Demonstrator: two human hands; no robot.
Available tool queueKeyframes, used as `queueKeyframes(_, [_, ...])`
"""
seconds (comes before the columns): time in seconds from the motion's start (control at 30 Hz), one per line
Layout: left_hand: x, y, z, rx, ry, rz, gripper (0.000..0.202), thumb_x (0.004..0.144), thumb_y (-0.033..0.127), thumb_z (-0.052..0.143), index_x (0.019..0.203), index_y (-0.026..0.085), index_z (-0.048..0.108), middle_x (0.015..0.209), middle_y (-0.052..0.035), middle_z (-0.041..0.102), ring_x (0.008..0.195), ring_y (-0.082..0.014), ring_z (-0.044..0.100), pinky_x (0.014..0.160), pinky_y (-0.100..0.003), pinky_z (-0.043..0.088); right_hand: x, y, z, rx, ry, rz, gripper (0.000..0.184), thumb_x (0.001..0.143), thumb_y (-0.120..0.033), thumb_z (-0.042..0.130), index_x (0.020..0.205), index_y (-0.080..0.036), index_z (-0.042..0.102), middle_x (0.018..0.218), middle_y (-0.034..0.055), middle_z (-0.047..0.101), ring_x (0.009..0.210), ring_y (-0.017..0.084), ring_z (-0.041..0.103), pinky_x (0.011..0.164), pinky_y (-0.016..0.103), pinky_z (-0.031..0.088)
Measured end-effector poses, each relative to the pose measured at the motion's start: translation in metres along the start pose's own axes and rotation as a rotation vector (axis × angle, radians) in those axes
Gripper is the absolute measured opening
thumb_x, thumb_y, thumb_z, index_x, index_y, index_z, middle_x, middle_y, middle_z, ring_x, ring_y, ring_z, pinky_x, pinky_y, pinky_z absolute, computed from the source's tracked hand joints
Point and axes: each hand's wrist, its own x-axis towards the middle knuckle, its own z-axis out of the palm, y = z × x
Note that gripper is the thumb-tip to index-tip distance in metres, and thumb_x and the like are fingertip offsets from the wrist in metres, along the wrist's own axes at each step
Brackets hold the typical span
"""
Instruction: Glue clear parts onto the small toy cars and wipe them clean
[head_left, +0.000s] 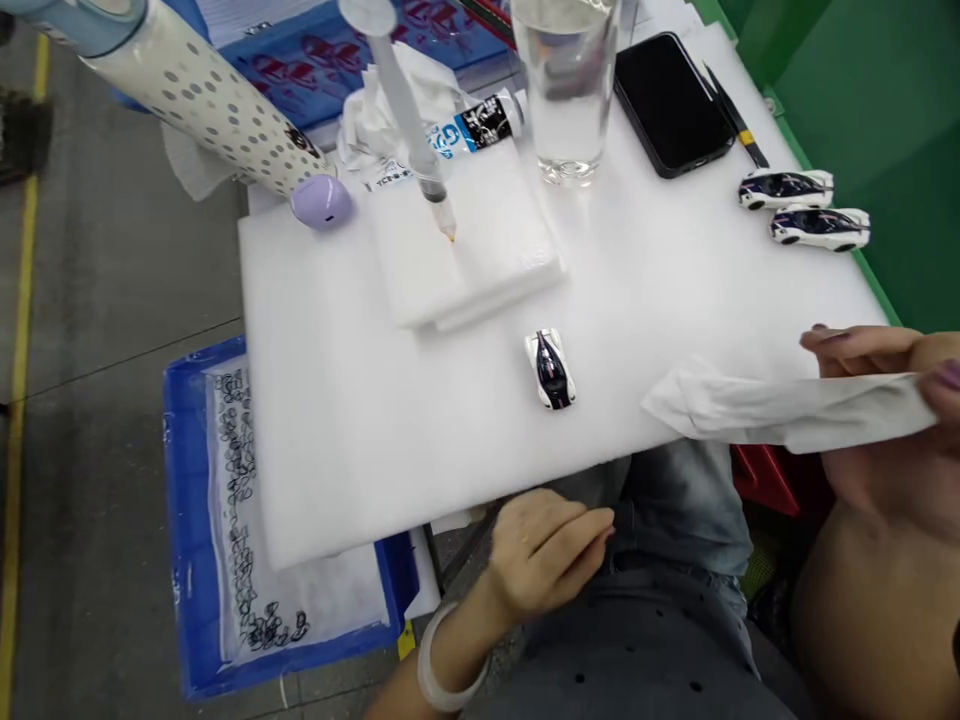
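Observation:
My right hand (892, 400) at the right edge pinches a long white tissue (780, 408) that stretches left over the front edge of the white foam board (360, 400). My left hand (547, 550) rests below the board's front edge near my lap, fingers loosely curled, holding nothing that I can see. A small white toy car (551, 368) with a dark roof sits on the board between my hands. A syringe (409, 120) stands tilted, tip down on a small white foam pad (480, 250).
Two more toy cars (802, 205) lie at the board's right edge. A glass of water (568, 90), a black phone (671, 100), a glue tube (472, 128), a purple case (321, 202) and a dotted bottle (187, 90) stand at the back. A blue bin (180, 520) with small black parts sits lower left.

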Motion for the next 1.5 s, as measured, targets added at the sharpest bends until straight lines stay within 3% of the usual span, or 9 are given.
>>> queueKeyframes(0.17, [-0.016, -0.011, 0.048, -0.063, -0.41, -0.103, 0.019, 0.091, 0.015, 0.059, 0.089, 0.022, 0.076, 0.075, -0.0057, 0.072, 0.071, -0.0199, 0.062, 0.07, -0.032, 0.048, -0.023, -0.016, -0.028, 0.147, -0.034, 0.197, 0.05, 0.103, -0.044, 0.039, 0.059, -0.022, 0.03, 0.045, -0.0051, 0.026, 0.031, 0.006, 0.022, 0.036, 0.029, 0.024])
queueKeyframes(0.3, [-0.018, -0.022, 0.074, -0.143, -0.467, -0.069, 0.022, 0.091, 0.015, 0.057, 0.081, 0.024, 0.075, 0.069, -0.0035, 0.068, 0.071, -0.0209, 0.058, 0.073, -0.033, 0.045, -0.037, -0.02, -0.029, 0.143, -0.076, 0.195, 0.054, 0.09, -0.053, 0.06, 0.052, -0.022, 0.035, 0.041, -0.0033, 0.028, 0.033, 0.007, 0.022, 0.037, 0.03, 0.018])
queueKeyframes(0.53, [-0.017, -0.019, 0.102, -0.266, -0.408, -0.051, 0.033, 0.091, 0.024, 0.063, 0.057, 0.025, 0.063, 0.054, 0.0002, 0.055, 0.06, -0.0186, 0.054, 0.065, -0.03, 0.045, -0.052, -0.018, -0.031, 0.135, -0.077, 0.163, 0.04, 0.095, -0.041, 0.052, 0.06, -0.023, 0.044, 0.044, -0.0019, 0.031, 0.04, 0.01, 0.027, 0.042, 0.029, 0.024])
queueKeyframes(0.73, [-0.002, 0.016, 0.035, -0.248, -0.201, -0.076, 0.014, 0.091, 0.015, 0.062, 0.095, 0.024, 0.072, 0.084, -0.0034, 0.075, 0.074, -0.0182, 0.066, 0.07, -0.031, 0.053, -0.05, -0.02, -0.031, 0.244, -0.099, 0.206, 0.038, 0.088, -0.042, 0.061, 0.059, -0.022, 0.046, 0.043, -0.0011, 0.031, 0.04, 0.011, 0.026, 0.041, 0.03, 0.019])
queueKeyframes(0.9, [0.014, 0.014, -0.033, 0.176, 0.357, -0.536, 0.005, 0.087, 0.019, 0.069, 0.085, 0.022, 0.073, 0.077, 0.0005, 0.074, 0.066, -0.0155, 0.066, 0.064, -0.027, 0.052, -0.032, -0.012, 0.0, 0.339, -0.294, 0.228, 0.028, 0.088, -0.039, 0.063, 0.067, -0.023, 0.053, 0.048, -0.0018, 0.039, 0.044, 0.012, 0.032, 0.041, 0.028, 0.024])
queueKeyframes(1.07, [0.024, -0.007, -0.054, 0.38, 0.259, -0.609, 0.01, 0.089, 0.024, 0.066, 0.087, 0.018, 0.074, 0.078, -0.0016, 0.07, 0.059, -0.0141, 0.061, 0.061, -0.028, 0.052, -0.01, 0.002, 0.031, 0.211, -0.496, 0.288, 0.027, 0.093, -0.038, 0.059, 0.072, -0.021, 0.055, 0.055, -0.0017, 0.044, 0.052, 0.012, 0.041, 0.047, 0.025, 0.033])
queueKeyframes(1.2, [0.027, -0.014, -0.07, 0.33, 0.086, -0.398, 0.019, 0.095, 0.016, 0.057, 0.108, 0.018, 0.07, 0.096, -0.0061, 0.071, 0.081, -0.0167, 0.068, 0.072, -0.028, 0.055, -0.003, 0.007, 0.041, 0.137, -0.483, 0.345, 0.029, 0.091, -0.038, 0.061, 0.07, -0.02, 0.054, 0.058, -0.0015, 0.045, 0.051, 0.011, 0.039, 0.045, 0.024, 0.03])
queueKeyframes(1.3, [0.028, -0.016, -0.078, 0.324, -0.01, -0.26, 0.009, 0.094, 0.019, 0.061, 0.097, 0.017, 0.069, 0.09, -0.0053, 0.07, 0.081, -0.017, 0.067, 0.071, -0.027, 0.054, -0.003, 0.012, 0.042, 0.125, -0.432, 0.409, 0.03, 0.09, -0.039, 0.062, 0.068, -0.02, 0.053, 0.059, -0.0014, 0.044, 0.052, 0.011, 0.037, 0.046, 0.024, 0.028])
queueKeyframes(1.5, [0.021, -0.005, -0.05, 0.555, 0.148, -0.502, 0.026, 0.09, 0.031, 0.066, 0.07, 0.019, 0.056, 0.066, 0.0006, 0.057, 0.06, -0.016, 0.055, 0.057, -0.028, 0.043, -0.004, 0.025, 0.033, 0.123, -0.421, 0.486, 0.029, 0.091, -0.039, 0.059, 0.07, -0.021, 0.052, 0.061, -0.0005, 0.043, 0.055, 0.013, 0.039, 0.047, 0.025, 0.03])
